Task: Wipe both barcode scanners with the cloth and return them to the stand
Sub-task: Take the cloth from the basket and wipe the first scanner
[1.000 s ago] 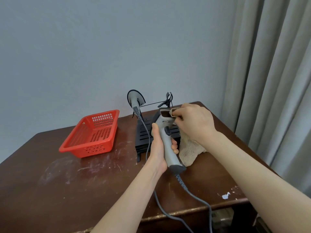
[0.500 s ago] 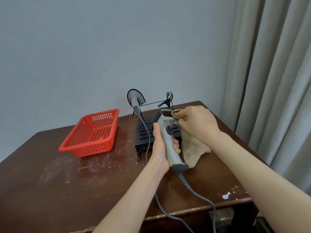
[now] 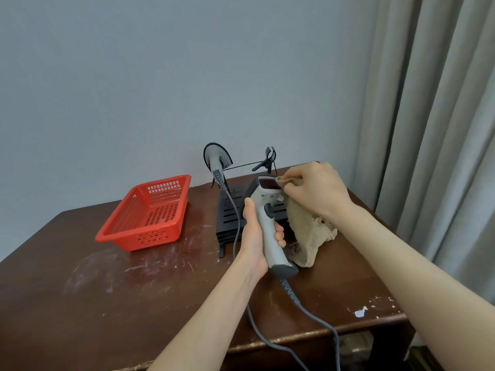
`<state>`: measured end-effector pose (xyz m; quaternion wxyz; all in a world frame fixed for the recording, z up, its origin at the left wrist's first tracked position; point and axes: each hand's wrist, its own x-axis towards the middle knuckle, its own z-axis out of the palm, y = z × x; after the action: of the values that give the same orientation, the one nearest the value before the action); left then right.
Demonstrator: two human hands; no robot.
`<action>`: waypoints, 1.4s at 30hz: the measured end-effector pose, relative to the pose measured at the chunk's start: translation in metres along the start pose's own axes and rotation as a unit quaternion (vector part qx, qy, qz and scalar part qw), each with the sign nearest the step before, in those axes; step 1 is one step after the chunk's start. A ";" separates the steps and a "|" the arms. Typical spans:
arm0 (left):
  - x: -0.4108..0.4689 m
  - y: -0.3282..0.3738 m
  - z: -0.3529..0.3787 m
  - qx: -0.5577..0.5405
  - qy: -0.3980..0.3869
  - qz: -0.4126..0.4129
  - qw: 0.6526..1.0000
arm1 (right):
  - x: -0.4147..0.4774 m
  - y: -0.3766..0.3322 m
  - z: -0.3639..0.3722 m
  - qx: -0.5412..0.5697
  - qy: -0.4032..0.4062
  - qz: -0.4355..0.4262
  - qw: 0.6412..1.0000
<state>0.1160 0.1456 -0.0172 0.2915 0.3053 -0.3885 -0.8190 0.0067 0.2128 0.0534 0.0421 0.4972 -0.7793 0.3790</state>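
A grey barcode scanner (image 3: 270, 223) is held upright above a brown table (image 3: 134, 290), its handle wrapped by the fingers of the left hand (image 3: 257, 234). The right hand (image 3: 313, 188) pinches a beige cloth (image 3: 305, 231) against the scanner's head. Behind, a second scanner (image 3: 217, 159) sits on the black stand (image 3: 230, 212), near a red basket (image 3: 150, 212).

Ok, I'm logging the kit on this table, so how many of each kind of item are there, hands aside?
Barcode scanners: 2 (held scanner, back scanner)
Cloth: 1
Red basket: 1
Black stand: 1
Total: 5
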 end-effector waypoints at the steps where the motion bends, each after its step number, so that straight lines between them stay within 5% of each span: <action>1: 0.001 0.000 0.001 0.005 -0.001 0.001 1.000 | -0.002 -0.002 0.003 0.053 -0.001 -0.012 0.999; 4: 0.001 0.001 0.002 0.017 0.001 -0.002 1.000 | -0.007 -0.004 0.008 0.079 -0.024 -0.043 0.996; 8: 0.000 0.000 0.000 0.006 0.006 -0.010 1.000 | 0.000 0.009 0.006 -0.070 -0.016 -0.034 0.997; 14: 0.003 -0.002 0.001 0.029 0.007 -0.013 0.999 | -0.007 -0.002 0.011 0.059 -0.008 -0.054 0.997; 18: 0.001 -0.001 -0.004 0.009 0.005 -0.001 1.000 | 0.000 0.015 0.005 -0.088 -0.015 0.023 0.996; 21: 0.003 -0.003 -0.005 0.014 0.002 0.006 1.000 | 0.000 0.019 0.001 0.017 0.044 0.078 0.996; 27: 0.007 -0.009 -0.002 0.064 0.000 -0.003 0.998 | -0.014 -0.007 0.014 0.152 0.020 -0.036 0.988; 33: 0.008 -0.009 -0.006 0.056 0.012 0.015 0.998 | -0.019 0.003 0.020 -0.080 0.019 -0.068 0.994; 42: 0.008 -0.009 -0.002 0.111 0.062 0.048 0.991 | -0.008 -0.002 0.013 -0.086 -0.043 0.019 0.995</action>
<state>0.1104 0.1441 -0.0275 0.3184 0.3667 -0.4730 -0.7352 0.0165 0.2096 0.0420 0.0439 0.4928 -0.8192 0.2900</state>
